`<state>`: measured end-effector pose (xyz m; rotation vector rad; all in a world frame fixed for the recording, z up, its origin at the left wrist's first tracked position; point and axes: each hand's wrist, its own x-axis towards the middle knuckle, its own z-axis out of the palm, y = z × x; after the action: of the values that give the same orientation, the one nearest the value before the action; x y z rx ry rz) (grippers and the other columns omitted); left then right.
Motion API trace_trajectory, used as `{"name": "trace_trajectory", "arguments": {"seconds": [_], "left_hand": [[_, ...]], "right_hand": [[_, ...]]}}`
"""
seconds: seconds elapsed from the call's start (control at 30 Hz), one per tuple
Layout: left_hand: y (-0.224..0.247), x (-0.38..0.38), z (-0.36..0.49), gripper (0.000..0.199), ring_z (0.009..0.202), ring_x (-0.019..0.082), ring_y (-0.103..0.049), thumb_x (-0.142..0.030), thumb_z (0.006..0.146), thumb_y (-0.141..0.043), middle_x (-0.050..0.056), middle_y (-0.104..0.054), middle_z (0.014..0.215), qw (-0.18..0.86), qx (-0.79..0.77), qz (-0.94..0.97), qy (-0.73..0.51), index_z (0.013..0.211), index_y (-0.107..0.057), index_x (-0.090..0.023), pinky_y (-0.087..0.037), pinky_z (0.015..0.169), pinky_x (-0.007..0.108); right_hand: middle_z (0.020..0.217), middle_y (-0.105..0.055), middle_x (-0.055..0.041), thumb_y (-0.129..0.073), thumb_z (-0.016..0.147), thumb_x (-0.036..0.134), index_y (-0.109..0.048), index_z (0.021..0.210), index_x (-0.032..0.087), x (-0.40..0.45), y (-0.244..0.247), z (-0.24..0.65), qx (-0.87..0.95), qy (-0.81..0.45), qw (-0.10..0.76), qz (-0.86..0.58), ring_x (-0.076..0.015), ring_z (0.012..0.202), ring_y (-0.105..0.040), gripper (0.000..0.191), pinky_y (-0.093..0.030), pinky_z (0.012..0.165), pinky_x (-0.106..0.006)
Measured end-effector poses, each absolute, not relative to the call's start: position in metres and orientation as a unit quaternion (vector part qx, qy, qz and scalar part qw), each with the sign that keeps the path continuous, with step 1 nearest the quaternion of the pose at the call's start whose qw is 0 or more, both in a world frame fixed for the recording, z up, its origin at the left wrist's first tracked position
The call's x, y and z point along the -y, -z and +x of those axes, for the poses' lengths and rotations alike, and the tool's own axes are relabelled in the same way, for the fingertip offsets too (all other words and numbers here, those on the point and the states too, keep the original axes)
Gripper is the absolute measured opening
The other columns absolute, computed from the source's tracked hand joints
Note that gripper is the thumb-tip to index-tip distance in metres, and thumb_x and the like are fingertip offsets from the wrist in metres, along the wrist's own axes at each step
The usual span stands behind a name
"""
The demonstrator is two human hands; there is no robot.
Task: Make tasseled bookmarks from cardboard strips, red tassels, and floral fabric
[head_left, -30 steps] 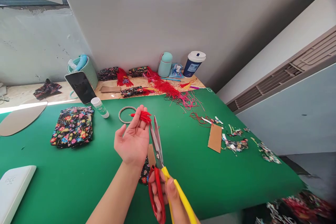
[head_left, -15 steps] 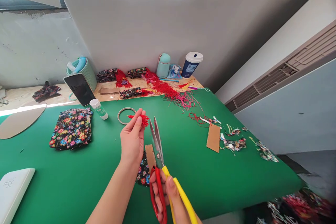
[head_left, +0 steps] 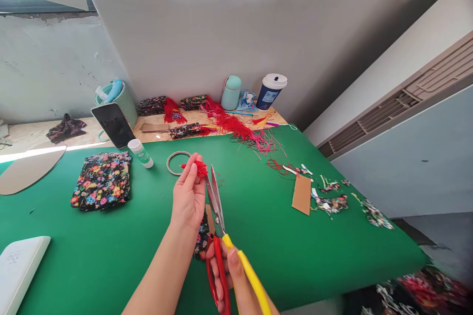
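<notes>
A small red tassel (head_left: 200, 168) is pinched between the fingertips of my left hand (head_left: 189, 192), its strands pointing right. My right hand (head_left: 231, 270) grips scissors (head_left: 218, 206) with one red and one yellow handle. Their blades point up, slightly parted, with the tips close to the tassel's strand ends. Tiny red clippings (head_left: 220, 179) lie on the green mat just right of the blades. Under my wrists and the scissors, a floral cloth piece (head_left: 201, 241) and a cardboard strip (head_left: 210, 219) are partly hidden.
Behind my left hand lies a ring (head_left: 173, 163). A glue stick (head_left: 141, 153), phone (head_left: 114, 125) and folded floral cloth (head_left: 101, 180) are left. Red threads (head_left: 236, 128), a flask (head_left: 231, 93) and a cup (head_left: 271, 91) stand behind; cardboard (head_left: 302, 195) and scraps (head_left: 332, 203) lie right.
The scissors have shifted left, closer to the tassel, and their blades are less far apart. Red clippings now show on the mat. My left hand has moved slightly right.
</notes>
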<state>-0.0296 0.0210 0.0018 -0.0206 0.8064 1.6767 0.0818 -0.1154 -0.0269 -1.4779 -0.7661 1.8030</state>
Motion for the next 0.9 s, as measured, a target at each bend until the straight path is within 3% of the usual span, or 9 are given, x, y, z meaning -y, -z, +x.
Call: {"name": "trace_trajectory", "arguments": {"seconds": [0.27,0.53,0.7,0.83,0.9], "left_hand": [[-0.004,-0.021,-0.028,0.025,0.085,0.010,-0.069,-0.002,0.085,-0.051,0.009,-0.072,0.098,0.599,-0.354,-0.033,-0.718,0.102,-0.067,-0.011,-0.053,0.086,0.020],[-0.005,-0.020,-0.023,0.023,0.075,0.008,-0.069,-0.001,0.086,-0.050,0.008,-0.073,0.094,0.608,-0.346,-0.051,-0.713,0.095,-0.069,-0.011,-0.055,0.080,0.016],[-0.009,-0.019,-0.020,0.027,0.076,0.008,-0.070,0.000,0.086,-0.049,0.009,-0.073,0.096,0.611,-0.350,-0.060,-0.708,0.103,-0.066,-0.011,-0.054,0.079,0.015],[-0.011,-0.019,-0.018,0.034,0.076,0.009,-0.070,0.000,0.087,-0.047,0.009,-0.072,0.099,0.613,-0.350,-0.066,-0.706,0.115,-0.062,-0.013,-0.055,0.078,0.016],[-0.010,-0.019,-0.017,0.036,0.077,0.009,-0.070,0.000,0.087,-0.047,0.009,-0.072,0.100,0.614,-0.347,-0.069,-0.705,0.117,-0.060,-0.014,-0.055,0.077,0.016]], "right_hand": [[0.058,-0.049,0.0020,-0.038,0.072,0.080,-0.054,0.091,0.019,0.105,0.017,0.073,0.329,-0.716,0.300,-0.537,-0.0103,0.047,-0.045,0.066,-0.044,0.048,-0.024],[0.054,-0.048,0.0040,-0.041,0.067,0.082,-0.053,0.090,0.018,0.104,0.020,0.067,0.314,-0.708,0.322,-0.544,-0.0087,0.042,-0.044,0.070,-0.042,0.044,-0.023],[0.053,-0.046,0.0049,-0.042,0.067,0.082,-0.053,0.088,0.017,0.101,0.023,0.065,0.313,-0.713,0.325,-0.536,-0.0071,0.040,-0.042,0.069,-0.040,0.040,-0.022],[0.058,-0.051,0.0040,-0.046,0.079,0.069,-0.056,0.094,0.014,0.102,0.028,0.066,0.310,-0.721,0.322,-0.530,-0.0073,0.043,-0.047,0.057,-0.042,0.041,-0.021],[0.078,-0.061,-0.0015,-0.050,0.088,0.051,-0.057,0.104,0.014,0.102,0.031,0.067,0.306,-0.724,0.319,-0.529,-0.0108,0.059,-0.058,0.041,-0.051,0.053,-0.025]]}}
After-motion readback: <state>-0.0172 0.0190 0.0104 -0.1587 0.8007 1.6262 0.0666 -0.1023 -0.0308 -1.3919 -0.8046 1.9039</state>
